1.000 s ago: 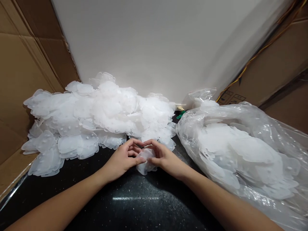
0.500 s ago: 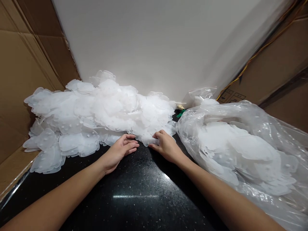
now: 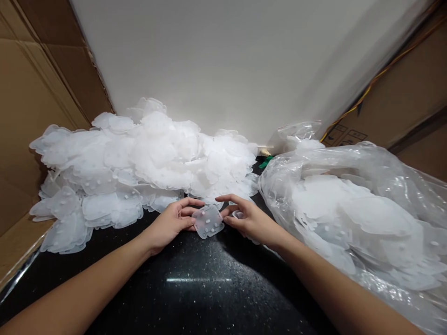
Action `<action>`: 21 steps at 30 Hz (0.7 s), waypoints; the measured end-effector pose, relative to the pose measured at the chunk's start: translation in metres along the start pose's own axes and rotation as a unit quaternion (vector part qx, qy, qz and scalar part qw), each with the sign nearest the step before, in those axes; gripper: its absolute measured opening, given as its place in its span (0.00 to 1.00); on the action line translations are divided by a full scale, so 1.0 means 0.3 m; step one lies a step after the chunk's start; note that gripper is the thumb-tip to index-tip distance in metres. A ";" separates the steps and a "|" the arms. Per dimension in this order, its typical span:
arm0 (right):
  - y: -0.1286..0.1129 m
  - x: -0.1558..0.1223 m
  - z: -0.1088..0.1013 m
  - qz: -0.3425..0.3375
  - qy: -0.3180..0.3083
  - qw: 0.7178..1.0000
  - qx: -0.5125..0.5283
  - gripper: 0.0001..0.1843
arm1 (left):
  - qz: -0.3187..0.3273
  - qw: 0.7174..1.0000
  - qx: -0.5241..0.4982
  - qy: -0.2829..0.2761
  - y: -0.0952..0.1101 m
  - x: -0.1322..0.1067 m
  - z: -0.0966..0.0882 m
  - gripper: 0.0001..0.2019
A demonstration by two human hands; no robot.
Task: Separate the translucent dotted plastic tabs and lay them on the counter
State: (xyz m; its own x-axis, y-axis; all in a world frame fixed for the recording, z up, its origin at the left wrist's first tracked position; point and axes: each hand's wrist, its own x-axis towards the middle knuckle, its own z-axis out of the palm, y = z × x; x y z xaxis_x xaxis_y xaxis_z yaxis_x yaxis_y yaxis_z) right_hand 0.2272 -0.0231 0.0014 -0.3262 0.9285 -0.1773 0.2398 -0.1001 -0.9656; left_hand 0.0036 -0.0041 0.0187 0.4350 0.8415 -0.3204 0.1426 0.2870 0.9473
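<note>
A thin, frosted plastic piece (image 3: pixel 208 222) with notched edges and small raised pegs is held upright above the black counter. My left hand (image 3: pixel 172 223) pinches its left edge between thumb and fingers. At its right edge are the bent fingertips of my right hand (image 3: pixel 253 221), which is closed around another frosted plastic piece (image 3: pixel 238 214), mostly hidden by the fingers. Just behind both hands lies a large heap of similar plastic pieces (image 3: pixel 164 153), spread against the wall.
A clear plastic bag (image 3: pixel 370 160) full of the same pieces lies open at right, beside my right forearm. A smaller clear bag (image 3: pixel 303 132) and a green item (image 3: pixel 266 161) sit behind it. Cardboard (image 3: pixel 31 93) stands at left; a black speckled counter (image 3: pixel 195 302) lies below.
Both hands have drawn slightly back from the heap's front edge. A single plastic piece has come up between them, and another now shows inside my right hand.
</note>
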 end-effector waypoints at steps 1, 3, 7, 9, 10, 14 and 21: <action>-0.001 0.001 -0.004 0.006 0.001 1.000 0.007 0.25 | -0.001 1.000 -0.002 -0.001 -0.001 0.001 -0.004 0.18; -0.001 0.004 -0.005 0.011 0.004 1.000 0.011 0.22 | -0.006 1.000 -0.010 -0.006 -0.002 0.002 -0.008 0.19; 0.009 0.013 0.006 0.018 0.010 1.000 0.010 0.19 | -0.014 1.000 -0.017 -0.015 0.000 0.001 -0.005 0.19; 0.015 0.015 0.011 0.009 0.008 1.000 0.003 0.13 | 0.000 1.000 -0.001 0.006 -0.001 0.003 -0.005 0.17; 0.017 0.015 0.012 -0.005 0.009 1.000 0.006 0.10 | 0.013 1.000 0.007 0.026 -0.002 0.006 -0.007 0.16; 0.018 0.014 0.007 -0.083 0.021 0.996 0.029 0.04 | 0.053 0.995 -0.032 0.075 -0.009 0.027 -0.024 0.14; 0.010 0.023 -0.027 -0.009 -0.005 1.000 0.017 0.12 | 0.039 0.991 -0.124 0.037 0.010 0.052 -0.035 0.15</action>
State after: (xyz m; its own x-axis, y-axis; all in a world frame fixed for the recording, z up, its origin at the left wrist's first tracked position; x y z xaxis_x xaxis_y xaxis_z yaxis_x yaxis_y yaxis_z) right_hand 0.2330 -0.0142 -0.0014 -0.3394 0.9267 -0.1611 0.2025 -0.0952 -0.9746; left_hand 0.0014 0.0147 0.0166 0.3675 0.8943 -0.2552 -0.1159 0.3163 0.9416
